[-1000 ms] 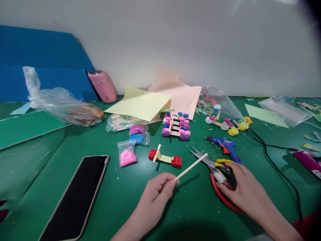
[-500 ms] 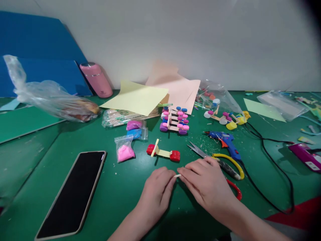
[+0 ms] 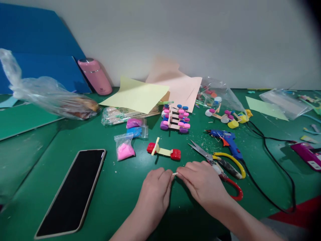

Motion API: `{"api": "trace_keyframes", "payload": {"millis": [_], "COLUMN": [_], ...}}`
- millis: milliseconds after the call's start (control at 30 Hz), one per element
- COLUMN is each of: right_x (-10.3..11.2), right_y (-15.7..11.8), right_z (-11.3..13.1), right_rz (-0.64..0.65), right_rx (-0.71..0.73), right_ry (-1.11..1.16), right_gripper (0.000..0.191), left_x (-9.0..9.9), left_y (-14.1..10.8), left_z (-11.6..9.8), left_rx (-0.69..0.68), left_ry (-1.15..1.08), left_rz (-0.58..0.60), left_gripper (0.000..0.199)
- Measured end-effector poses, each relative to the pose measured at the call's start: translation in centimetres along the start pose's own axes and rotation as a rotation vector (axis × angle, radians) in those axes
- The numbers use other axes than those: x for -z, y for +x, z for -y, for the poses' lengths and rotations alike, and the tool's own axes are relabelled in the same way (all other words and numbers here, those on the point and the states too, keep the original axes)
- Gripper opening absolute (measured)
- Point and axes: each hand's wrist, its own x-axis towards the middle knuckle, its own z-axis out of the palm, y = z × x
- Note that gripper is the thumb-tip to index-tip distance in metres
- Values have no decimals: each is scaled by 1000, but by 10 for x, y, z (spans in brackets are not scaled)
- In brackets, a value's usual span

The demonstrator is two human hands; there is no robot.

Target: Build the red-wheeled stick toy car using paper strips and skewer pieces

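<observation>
Between my two hands is a small pale stick point(image 3: 175, 173), mostly hidden by the fingers. My left hand point(image 3: 155, 187) pinches one end of it, and my right hand point(image 3: 200, 180) pinches the other. Just beyond the hands stands a small craft model point(image 3: 164, 152) with red wheels, a pale flat bar and an upright stick. Scissors point(image 3: 200, 150) with a red and a yellow handle lie open to the right of my right hand. Behind them rests a blue glue gun point(image 3: 227, 140).
At left lies a phone point(image 3: 72, 194). Bags of pink clay point(image 3: 125, 150) and blue clay point(image 3: 134, 132) sit behind it. Several wheeled models point(image 3: 175, 120) stand farther back, near yellow paper point(image 3: 137, 95). A pink bottle point(image 3: 96, 77) leans at the wall. A black cable point(image 3: 273, 159) curves at right.
Both hands have shifted slightly left, still pinching the pale stick. More of the scissors shows beside my right hand. The view has tilted a little.
</observation>
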Motion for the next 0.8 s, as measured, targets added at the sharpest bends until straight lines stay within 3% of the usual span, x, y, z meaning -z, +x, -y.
{"api": "trace_keyframes", "payload": {"millis": [300,567,667,800], "right_x": [-5,-11,-6,7], "right_y": [-1,0,2,2], "right_z": [2,6,4,-3], "right_rz": [24,16,39,114], "right_rx": [-66,-113,-94,-47], "right_ry": [-26,-46,-31,74], "right_gripper": [29,24,25,27], "left_x": [-1,-5,-1,10], "left_y": [-2,-1,3,9], "left_z": [-1,1,1,-1], "left_rx": [81,41,46,93], "left_ry": [-50,42,-53,-335], "left_rz": [33,19,51,175], "left_gripper": [20,25,26,29]}}
